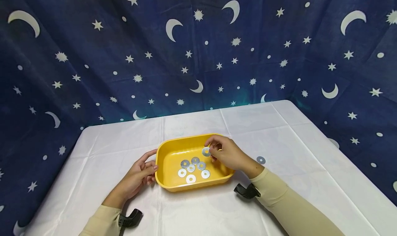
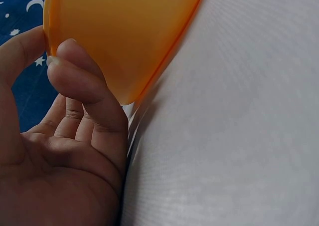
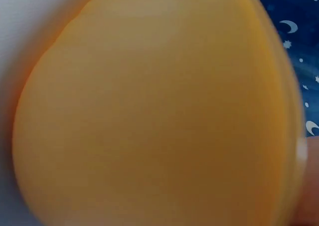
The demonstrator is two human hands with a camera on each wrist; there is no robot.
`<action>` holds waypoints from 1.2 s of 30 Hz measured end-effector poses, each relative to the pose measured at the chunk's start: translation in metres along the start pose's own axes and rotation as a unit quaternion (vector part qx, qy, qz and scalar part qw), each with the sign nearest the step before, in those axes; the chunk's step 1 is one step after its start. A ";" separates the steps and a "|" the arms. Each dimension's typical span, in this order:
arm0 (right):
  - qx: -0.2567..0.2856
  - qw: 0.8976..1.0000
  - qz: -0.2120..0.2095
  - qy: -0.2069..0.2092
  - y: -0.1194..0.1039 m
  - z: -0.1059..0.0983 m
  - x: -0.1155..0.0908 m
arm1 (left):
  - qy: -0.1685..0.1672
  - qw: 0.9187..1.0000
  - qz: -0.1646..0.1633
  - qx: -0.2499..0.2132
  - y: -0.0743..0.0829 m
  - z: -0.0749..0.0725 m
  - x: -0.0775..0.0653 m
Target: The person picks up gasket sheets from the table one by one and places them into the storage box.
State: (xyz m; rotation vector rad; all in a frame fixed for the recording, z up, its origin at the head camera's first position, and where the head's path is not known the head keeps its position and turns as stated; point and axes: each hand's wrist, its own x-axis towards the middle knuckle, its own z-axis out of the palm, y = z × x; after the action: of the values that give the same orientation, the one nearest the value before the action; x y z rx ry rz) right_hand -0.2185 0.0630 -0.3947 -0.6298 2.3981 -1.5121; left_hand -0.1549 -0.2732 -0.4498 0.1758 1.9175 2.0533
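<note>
A yellow plastic tray (image 1: pixel 172 187) with rounded corners sits on the white-covered table. Several flat metal washers (image 1: pixel 191 168) lie on its floor. Over the tray's right half, my right hand (image 1: pixel 227 153) pinches one washer (image 1: pixel 206 151) between thumb and fingers, above the tray floor. My left hand (image 1: pixel 136 177) is at the tray's left end, thumb and index fingertips touching the rim, the other fingers loosely bent below. In the left wrist view, the left thumb (image 2: pixel 79 81) lies against the tray's outer wall (image 2: pixel 134 31). The tray wall (image 3: pixel 159 111) hides most of the right hand in the right wrist view.
Another washer (image 1: pixel 261 160) lies on the tablecloth right of the tray, near the right wrist. Dark blue curtains (image 1: pixel 186 63) with moons and stars stand behind and beside the table. Black wrist bands (image 1: pixel 130 218) sit on both forearms.
</note>
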 end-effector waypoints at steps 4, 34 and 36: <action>-0.022 1.000 0.006 -0.013 0.001 0.007 0.007 | -0.001 1.000 0.002 0.001 0.000 0.001 0.001; -0.219 0.975 0.026 -0.023 0.016 0.026 0.031 | 0.001 1.000 0.002 0.006 0.000 0.002 0.001; -0.227 0.973 0.031 -0.021 0.015 0.027 0.031 | 0.002 1.000 0.004 0.005 0.000 0.001 0.001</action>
State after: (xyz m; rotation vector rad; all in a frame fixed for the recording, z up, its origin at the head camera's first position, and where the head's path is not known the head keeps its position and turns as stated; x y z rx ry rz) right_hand -0.2378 0.0328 -0.4187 -0.6569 2.7191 -0.9123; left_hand -0.1554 -0.2719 -0.4501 0.1831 1.9317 2.0518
